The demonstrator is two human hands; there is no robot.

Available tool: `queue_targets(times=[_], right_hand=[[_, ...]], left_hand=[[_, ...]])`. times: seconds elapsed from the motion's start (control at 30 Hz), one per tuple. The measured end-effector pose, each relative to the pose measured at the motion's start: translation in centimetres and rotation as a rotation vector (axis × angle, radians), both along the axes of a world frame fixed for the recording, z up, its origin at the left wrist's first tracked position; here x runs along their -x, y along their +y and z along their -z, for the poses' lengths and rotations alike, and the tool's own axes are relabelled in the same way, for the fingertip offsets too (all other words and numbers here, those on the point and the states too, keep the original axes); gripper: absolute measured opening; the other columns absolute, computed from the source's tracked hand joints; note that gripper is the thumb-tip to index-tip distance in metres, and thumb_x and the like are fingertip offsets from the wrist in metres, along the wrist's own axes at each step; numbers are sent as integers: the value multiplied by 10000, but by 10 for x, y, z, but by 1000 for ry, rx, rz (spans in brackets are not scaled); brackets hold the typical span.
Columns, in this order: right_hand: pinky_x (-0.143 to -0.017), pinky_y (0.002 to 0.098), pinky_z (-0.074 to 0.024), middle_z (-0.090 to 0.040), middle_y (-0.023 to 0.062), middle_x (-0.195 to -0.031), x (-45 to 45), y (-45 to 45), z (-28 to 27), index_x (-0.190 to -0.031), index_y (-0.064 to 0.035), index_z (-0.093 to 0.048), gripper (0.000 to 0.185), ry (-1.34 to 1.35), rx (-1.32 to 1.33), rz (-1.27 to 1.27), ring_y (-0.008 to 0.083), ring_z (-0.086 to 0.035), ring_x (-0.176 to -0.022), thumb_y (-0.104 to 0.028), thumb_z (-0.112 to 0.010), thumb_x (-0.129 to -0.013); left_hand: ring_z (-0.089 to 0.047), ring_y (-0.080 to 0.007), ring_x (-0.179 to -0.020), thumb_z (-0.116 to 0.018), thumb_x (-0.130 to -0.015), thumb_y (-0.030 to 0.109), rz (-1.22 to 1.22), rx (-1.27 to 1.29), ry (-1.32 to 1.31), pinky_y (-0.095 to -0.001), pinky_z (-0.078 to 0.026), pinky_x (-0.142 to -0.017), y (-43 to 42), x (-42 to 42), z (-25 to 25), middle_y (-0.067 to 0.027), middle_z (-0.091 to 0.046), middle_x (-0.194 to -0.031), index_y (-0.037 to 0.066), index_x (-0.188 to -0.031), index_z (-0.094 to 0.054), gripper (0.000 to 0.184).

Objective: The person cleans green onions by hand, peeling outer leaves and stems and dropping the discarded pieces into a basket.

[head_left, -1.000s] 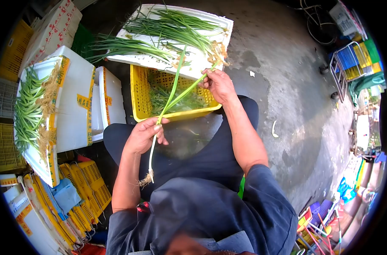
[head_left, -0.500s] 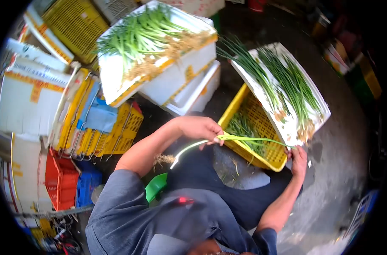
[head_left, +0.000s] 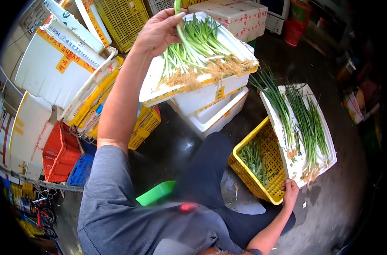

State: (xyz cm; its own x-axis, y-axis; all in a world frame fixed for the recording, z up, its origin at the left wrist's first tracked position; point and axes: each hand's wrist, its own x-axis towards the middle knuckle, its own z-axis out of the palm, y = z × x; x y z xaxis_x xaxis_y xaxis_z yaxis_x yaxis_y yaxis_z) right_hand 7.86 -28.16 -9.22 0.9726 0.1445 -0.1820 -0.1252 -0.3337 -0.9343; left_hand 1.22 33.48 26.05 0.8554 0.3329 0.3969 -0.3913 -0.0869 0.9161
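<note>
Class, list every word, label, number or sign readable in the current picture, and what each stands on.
None reads with certainty.
Red characters, yellow tape on the leaning foam panel: too blurred.
Blue print, white foam slab: too blurred.
Red print, white box at the top: too small.
Tape marks, stacked foam box: too small.

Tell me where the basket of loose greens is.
In the head view, the basket is right of centre, beside the white tray to its right, with the right hand near its corner.
</note>
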Motion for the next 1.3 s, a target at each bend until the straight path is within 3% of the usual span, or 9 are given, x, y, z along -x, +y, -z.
queue_targets(times=[0.17, 0.4, 0.53, 0.57, 0.63, 0.67, 0.77, 1.03, 1.3], right_hand=[[-595, 260, -436, -620, 43, -724, 1, 5, 6, -892, 32, -659, 202, 22, -18, -12, 108, -541, -617, -147, -587, -951], [-621, 299, -461, -634, 74, -756, 0, 17, 2, -1084, 50, -637, 298, 19, 146, -103, 150, -562, -621, -209, -609, -942], [-625, 343, -495, -645, 151, -775, 14, 21, 3, -1306, 30, -569, 460, -90, 485, -267, 207, -606, -641, -227, -618, -928], [-597, 369, -480, -631, 148, -701, 10, 14, 41, -1054, 26, -683, 286, -563, 457, -268, 246, -597, -603, -219, -610, -927], [-566, 386, -453, -603, 137, -613, 12, 29, 24, -695, 27, -612, 359, -359, 498, -206, 255, -578, -561, -248, -629, -925], [-648, 458, -474, -655, 211, -766, 12, 33, 2, -825, -1, -690, 327, -167, 474, -195, 381, -634, -711, -321, -671, -889], [-688, 417, -495, -678, 203, -798, 5, 30, -27, -909, -13, -716, 336, -101, 427, -194, 351, -657, -740, -346, -693, -869], [-733, 481, -527, -691, 238, -867, -103, -28, -25, -939, -32, -709, 312, -409, 836, 131, 410, -682, -846, -319, -590, -924], [-708, 485, -516, -706, 249, -862, -144, -27, 36, -1033, 40, -617, 455, -279, 1182, 226, 386, -702, -790, -392, -597, -890]], left_hand=[[-584, -111, -570, -707, -902, 280, -510, -111, 526, -258, -586, -560, 60, -24, 37, -61, -590, -772, -107, -1342, -468, 633], [-646, -179, -612, -669, -950, 280, -716, -423, 592, -340, -532, -523, 82, -20, 87, -144, -677, -773, -77, -924, -667, 359], [-526, -283, -570, -657, -913, 500, -807, -1109, 618, -477, -421, -577, 104, -13, 84, -197, -587, -638, -35, -670, -571, 594], [-560, -307, -603, -641, -927, 470, -759, -1144, 692, -476, -428, -588, 99, -10, 77, -221, -600, -652, -55, -738, -612, 559], [-636, -394, -745, -583, -939, 477, -704, -1202, 646, -519, -449, -695, 100, -7, 77, -294, -650, -797, -86, -917, -669, 570], [-663, -402, -921, -569, -936, 507, -696, -1285, 673, -498, -475, -809, 128, -12, 85, -329, -660, -955, -72, -1034, -675, 597], [-572, -366, -1237, -550, -953, 510, -834, -1276, 449, -427, -420, -1053, 109, -6, 81, -268, -544, -1379, -35, -1341, -557, 669], [-628, -182, -1068, -605, -969, 159, -85, -509, 181, -314, -473, -958, -137, 6, 113, -110, -690, -1119, -8, -1248, -623, 325], [-636, -149, -928, -677, -930, 281, 612, -291, 601, -283, -515, -810, -277, -84, 270, -116, -691, -1024, -54, -1225, -614, 450]])
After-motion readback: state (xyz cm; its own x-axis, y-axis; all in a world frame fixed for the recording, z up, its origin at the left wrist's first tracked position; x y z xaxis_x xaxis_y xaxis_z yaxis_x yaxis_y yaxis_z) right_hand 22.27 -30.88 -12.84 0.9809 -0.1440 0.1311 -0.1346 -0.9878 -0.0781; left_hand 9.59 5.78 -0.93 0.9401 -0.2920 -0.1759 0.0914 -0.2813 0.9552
